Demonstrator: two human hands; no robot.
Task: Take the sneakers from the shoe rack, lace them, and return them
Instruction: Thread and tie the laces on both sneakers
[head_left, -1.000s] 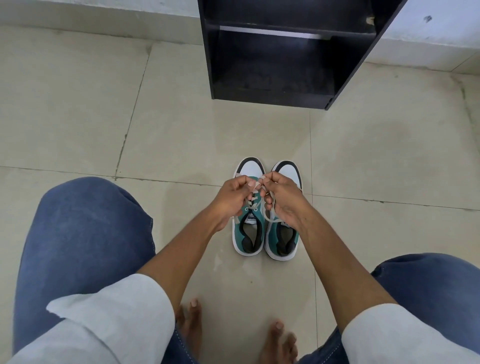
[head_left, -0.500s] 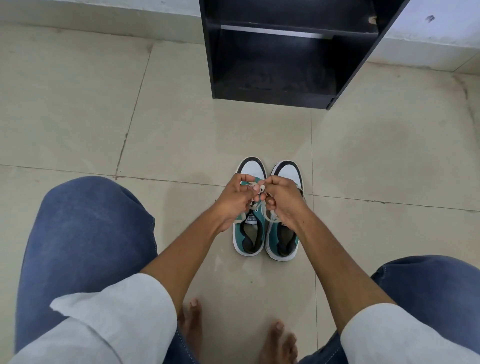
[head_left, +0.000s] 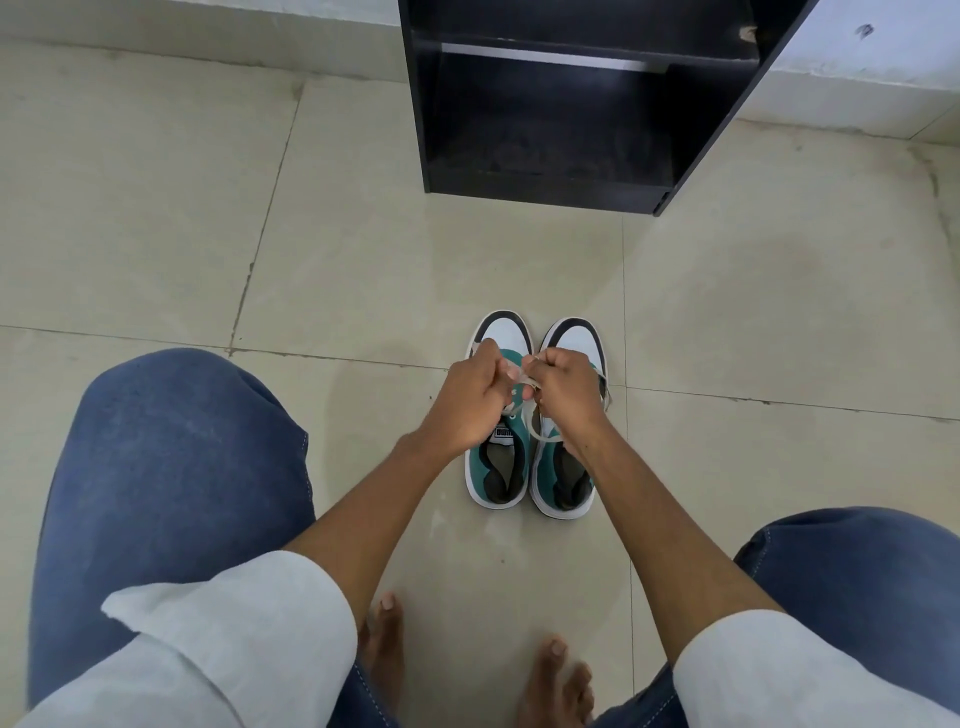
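Note:
Two teal sneakers with white toes stand side by side on the tiled floor, toes pointing away from me: the left sneaker (head_left: 497, 467) and the right sneaker (head_left: 569, 480). My left hand (head_left: 470, 397) and my right hand (head_left: 566, 392) meet above their tongues, each pinching the pale shoelace (head_left: 531, 384). A loop of lace hangs down between the hands. The hands hide the eyelets, so I cannot tell which sneaker the lace belongs to.
A black shoe rack (head_left: 582, 104) stands against the wall straight ahead, its lower shelf bare. My knees in blue jeans (head_left: 171, 467) frame both sides, and my bare feet (head_left: 384, 639) rest on the beige tiles below the sneakers.
Both hands have stayed together over the sneakers, shifting slightly as the fingers work the lace. The sneakers have not moved.

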